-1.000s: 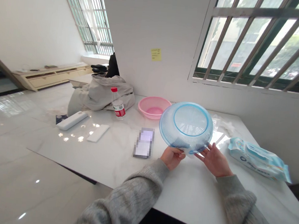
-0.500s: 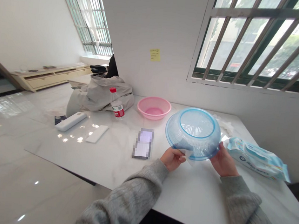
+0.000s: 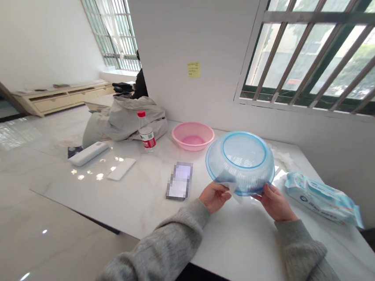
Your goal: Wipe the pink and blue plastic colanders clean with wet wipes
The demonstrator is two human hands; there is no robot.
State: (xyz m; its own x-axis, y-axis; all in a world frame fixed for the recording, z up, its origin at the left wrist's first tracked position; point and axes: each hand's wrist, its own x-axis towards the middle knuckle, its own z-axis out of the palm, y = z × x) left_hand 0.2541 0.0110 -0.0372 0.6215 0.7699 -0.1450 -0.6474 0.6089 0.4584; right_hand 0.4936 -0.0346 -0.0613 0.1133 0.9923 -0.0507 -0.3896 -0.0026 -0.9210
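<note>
A clear blue plastic basin (image 3: 244, 150) is held bottom side up above the table. My left hand (image 3: 214, 197) pinches its near left rim through a white wipe (image 3: 231, 187), part of which hangs below the rim. On the near right side, my right hand (image 3: 277, 203) grips the rim between thumb and fingers; some fingertips are hidden under the basin. To the right of that hand lies a light blue pack of wipes (image 3: 323, 198).
A pink basin (image 3: 192, 136) stands at the back of the white table (image 3: 154, 212). Left of my hands lie a phone (image 3: 179, 181), a white flat object (image 3: 121, 169) and a white long case (image 3: 90, 153). A red-capped bottle (image 3: 147, 134) stands before a grey cloth bag (image 3: 123, 116).
The blue basin has shifted slightly left and up, with its rim turned in the hands. My right hand has slid along the rim toward the near side, its thumb now on top.
</note>
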